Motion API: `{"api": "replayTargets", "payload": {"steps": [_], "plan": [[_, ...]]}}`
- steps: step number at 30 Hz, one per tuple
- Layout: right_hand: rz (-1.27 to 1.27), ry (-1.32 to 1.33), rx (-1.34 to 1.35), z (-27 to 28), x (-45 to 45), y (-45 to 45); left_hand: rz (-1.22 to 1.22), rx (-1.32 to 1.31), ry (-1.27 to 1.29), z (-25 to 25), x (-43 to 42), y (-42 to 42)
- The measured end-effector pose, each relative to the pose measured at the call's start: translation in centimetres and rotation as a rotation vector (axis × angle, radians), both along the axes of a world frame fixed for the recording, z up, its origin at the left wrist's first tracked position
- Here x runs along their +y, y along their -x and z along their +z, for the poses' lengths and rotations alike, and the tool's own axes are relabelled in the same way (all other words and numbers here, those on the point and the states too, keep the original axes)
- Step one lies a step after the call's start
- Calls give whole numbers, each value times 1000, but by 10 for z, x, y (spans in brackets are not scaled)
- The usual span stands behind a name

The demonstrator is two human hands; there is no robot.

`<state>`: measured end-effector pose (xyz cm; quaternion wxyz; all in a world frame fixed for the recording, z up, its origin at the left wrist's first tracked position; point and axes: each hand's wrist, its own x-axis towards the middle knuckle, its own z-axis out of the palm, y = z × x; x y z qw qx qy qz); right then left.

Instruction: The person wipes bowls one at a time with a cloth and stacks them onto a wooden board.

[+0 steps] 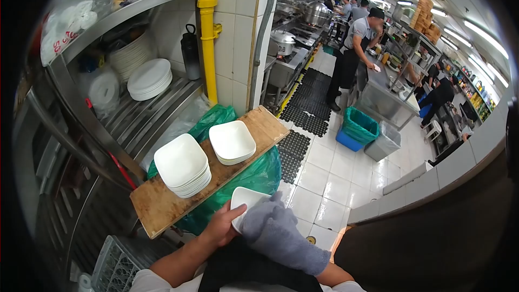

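On near side of wooden board [154, 217]: white bowl [244, 199], tilted, gripped in left hand [220, 225], thumb pressed inside rim. Grey cloth [278, 232] against bowl, wrapped over right hand; fingers beneath hidden, cannot tell how spread or what grip. On board: taller bowl stack [181, 165], shorter bowl stack [232, 141]. Step in hand seems wiping bowl; next move calls for steady left grip, cloth covering remaining surface.

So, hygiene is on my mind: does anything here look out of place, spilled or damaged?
The board under the two stacks of bowls looks odd: it lies over green plastic, like a makeshift shelf, and its wood is blotchy. No spill or breakage stands out.
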<state>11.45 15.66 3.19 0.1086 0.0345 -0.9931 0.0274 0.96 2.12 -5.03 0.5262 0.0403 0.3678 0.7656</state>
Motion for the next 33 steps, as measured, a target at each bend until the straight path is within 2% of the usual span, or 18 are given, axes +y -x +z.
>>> {"api": "replayTargets", "payload": {"steps": [2,4,8,11,12,14,15,16,19,20,21,23,24,26,29,30,32,33], "plan": [[137,201,-15,-8,5,-6,32,46,68,-9,-3,-3],[-269,735,274,20,0,-25,94,73,34,-15,-4,-6],[98,352,109,58,31,-11,195,158,27,-16,0,-11],[-440,836,50,46,27,17,256,361,32,-6,4,-14],[-341,268,165,42,19,14,221,407,2,2,5,-17],[-268,411,239,-59,22,16,193,442,-23,14,8,-16],[-195,560,311,-43,10,23,198,666,10,18,10,-15],[-55,391,243,-20,14,16,199,884,49,21,10,-15],[-41,634,206,-70,15,4,196,838,22,25,10,-7],[52,427,183,-59,14,2,195,809,41,22,8,-7],[51,439,163,-63,14,5,195,760,23,18,8,-3],[135,-334,126,-76,13,12,191,705,12,17,8,5],[138,-325,117,-76,10,11,207,696,11,20,5,8],[99,425,-96,-68,4,11,234,672,16,26,1,15],[-12,236,-540,5,-2,17,264,762,73,21,-7,19],[-8,241,-542,6,9,10,264,761,80,18,-8,19],[-242,1263,-326,8,35,-9,345,739,103,12,-9,19],[-236,1261,-332,23,33,-13,352,738,106,12,-10,22]]}}
